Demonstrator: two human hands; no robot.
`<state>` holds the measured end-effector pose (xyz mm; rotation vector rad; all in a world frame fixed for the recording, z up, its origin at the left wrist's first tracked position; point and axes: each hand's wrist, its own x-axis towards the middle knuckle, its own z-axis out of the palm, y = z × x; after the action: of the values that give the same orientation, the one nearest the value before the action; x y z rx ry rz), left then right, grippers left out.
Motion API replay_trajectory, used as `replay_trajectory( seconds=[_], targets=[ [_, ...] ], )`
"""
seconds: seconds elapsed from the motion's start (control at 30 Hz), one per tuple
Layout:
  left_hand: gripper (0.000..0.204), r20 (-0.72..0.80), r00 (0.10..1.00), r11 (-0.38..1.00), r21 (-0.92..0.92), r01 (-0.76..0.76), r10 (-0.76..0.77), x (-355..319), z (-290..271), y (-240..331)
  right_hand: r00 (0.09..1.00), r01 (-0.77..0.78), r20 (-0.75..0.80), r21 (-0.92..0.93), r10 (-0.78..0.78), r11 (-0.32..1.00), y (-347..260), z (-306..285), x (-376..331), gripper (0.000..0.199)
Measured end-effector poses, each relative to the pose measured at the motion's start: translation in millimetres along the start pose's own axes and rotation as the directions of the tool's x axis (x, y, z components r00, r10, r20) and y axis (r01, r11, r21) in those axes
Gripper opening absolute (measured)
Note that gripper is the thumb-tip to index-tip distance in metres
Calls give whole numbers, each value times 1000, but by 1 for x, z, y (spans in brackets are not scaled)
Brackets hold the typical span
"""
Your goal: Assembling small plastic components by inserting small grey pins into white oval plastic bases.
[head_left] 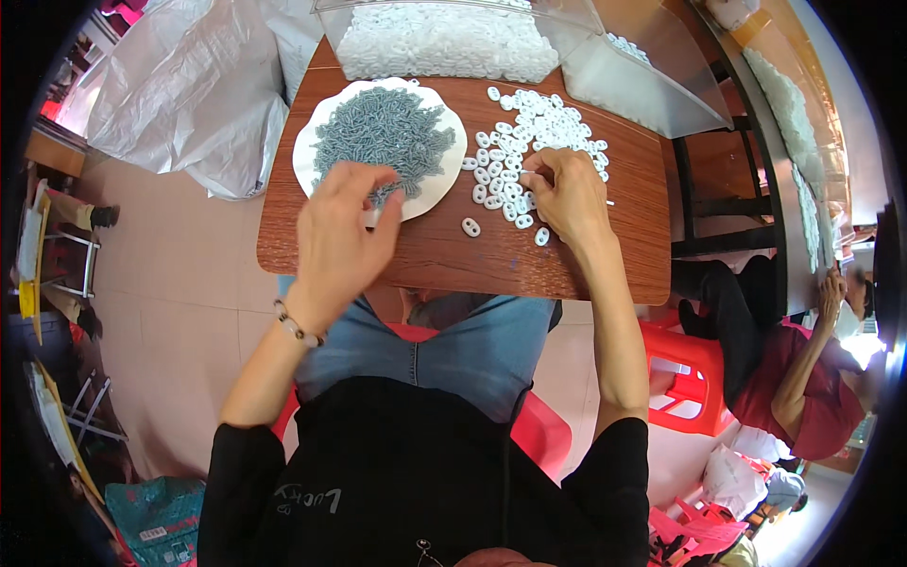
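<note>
In front of you, the brown wood-grain surface [444, 255] reaches over your knees, probably so that everything on it sits within easy reach. Past its left side stands a white plastic sack [203, 85]. At the far edge, a clear bin [573, 28] holds heaped white stock [444, 47], and a second clear bin [652, 102] stands at an angle to its right; their high walls likely keep the bulk from spilling.

Toward the left of the surface is a white plate [452, 175] with a scalloped rim, which presumably stops slim things rolling away. Your left hand [345, 227] is over its near side, thumb and index fingertip close together; I cannot tell whether anything is caught between them. Your right hand [569, 198] is at the near right part of the loose pile, fingers curled downward, a shape that suits small items; its grip is hidden too.

That pile is oval white pieces [470, 227], each with two holes, spread mostly flat, perhaps so single ones separate easily. Smallest are the grey sticks [378, 132], mounded on the plate and lying close to your left fingertips.
</note>
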<state>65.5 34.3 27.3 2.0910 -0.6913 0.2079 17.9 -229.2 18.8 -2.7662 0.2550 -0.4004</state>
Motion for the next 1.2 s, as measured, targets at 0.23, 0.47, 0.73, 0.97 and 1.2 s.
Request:
replay_trajectory(
  seconds=[0.23, 0.47, 0.73, 0.97, 1.2],
  targets=[
    [14, 158, 987, 953, 292, -75, 30, 26, -4, -28, 995, -93, -16, 114, 96, 989, 1, -1, -3, 11],
    [7, 93, 994, 983, 173, -65, 50, 32, 2, -36, 988, -51, -128, 258, 86, 965, -8, -11, -29, 14],
    [13, 59, 975, 936, -275, 221, -213, 44, 0, -49, 989, -82, -66, 486, 130, 870, -26, -11, -47, 10],
    [18, 340, 875, 541, -690, 482, -346, 34, -2, -15, 1000, -27, 5, 593, 30, 804, -57, -1, -40, 11],
    [11, 286, 925, 611, -695, 379, -250, -4, 15, 27, 981, -187, 191, 856, 40, 481, -86, -6, -50, 12]
  ],
)
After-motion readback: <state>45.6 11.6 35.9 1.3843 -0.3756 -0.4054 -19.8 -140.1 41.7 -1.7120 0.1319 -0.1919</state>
